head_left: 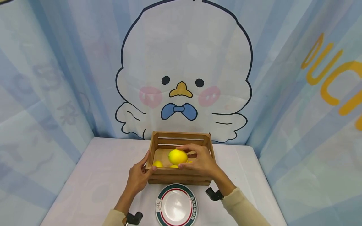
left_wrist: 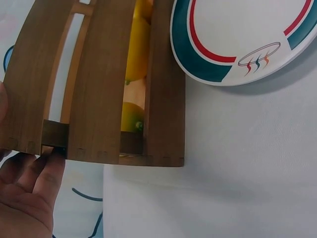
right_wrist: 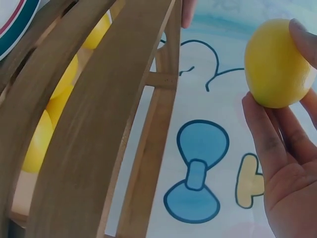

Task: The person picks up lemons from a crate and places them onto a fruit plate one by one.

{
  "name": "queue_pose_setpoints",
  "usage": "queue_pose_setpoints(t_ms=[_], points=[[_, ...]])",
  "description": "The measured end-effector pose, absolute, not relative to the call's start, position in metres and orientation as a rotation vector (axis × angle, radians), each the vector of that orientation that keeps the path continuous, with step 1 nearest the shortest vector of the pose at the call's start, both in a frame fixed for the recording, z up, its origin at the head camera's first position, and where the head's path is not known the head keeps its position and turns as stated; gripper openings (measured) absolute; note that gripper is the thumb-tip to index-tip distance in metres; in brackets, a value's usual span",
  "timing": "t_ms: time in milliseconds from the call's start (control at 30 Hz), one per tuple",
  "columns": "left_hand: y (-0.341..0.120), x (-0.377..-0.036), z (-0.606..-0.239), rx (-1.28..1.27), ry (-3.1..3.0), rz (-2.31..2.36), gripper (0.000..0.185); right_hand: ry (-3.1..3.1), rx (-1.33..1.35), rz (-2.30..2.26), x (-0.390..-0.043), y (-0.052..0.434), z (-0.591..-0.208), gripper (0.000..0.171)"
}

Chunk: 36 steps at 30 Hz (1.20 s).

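My right hand (head_left: 201,160) pinches a yellow lemon (head_left: 178,156) between thumb and fingers, above the inside of a slatted wooden crate (head_left: 181,177). The right wrist view shows this same lemon (right_wrist: 275,67) raised past the crate's rim. With my left hand (head_left: 137,177) I grip the crate's left side, thumb at the front rim and fingers along the outer wall. More lemons (head_left: 157,164) lie inside on the crate's floor, partly hidden by its front wall. Through the slats in the left wrist view, yellow fruit (left_wrist: 137,49) shows too.
Close in front of the crate sits a round plate (head_left: 176,205) with a green band and a red ring. A white-covered table (head_left: 118,157) bears both. Behind stands a blue curtain (head_left: 271,47) with a cartoon duck printed on it.
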State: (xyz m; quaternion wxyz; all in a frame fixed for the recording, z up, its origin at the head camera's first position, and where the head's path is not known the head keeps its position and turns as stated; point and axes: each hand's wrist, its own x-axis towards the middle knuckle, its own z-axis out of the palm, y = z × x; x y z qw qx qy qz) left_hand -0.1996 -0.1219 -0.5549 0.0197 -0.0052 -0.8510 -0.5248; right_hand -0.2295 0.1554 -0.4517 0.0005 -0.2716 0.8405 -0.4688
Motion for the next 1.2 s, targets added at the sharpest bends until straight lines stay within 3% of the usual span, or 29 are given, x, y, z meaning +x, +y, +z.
queue_pose_setpoints(t_ms=[1200], points=[[-0.122,-0.199,-0.555,-0.016,-2.641,-1.626,0.084,2.513,-0.682,-1.567,-0.205,0.16,-0.49,0.053]])
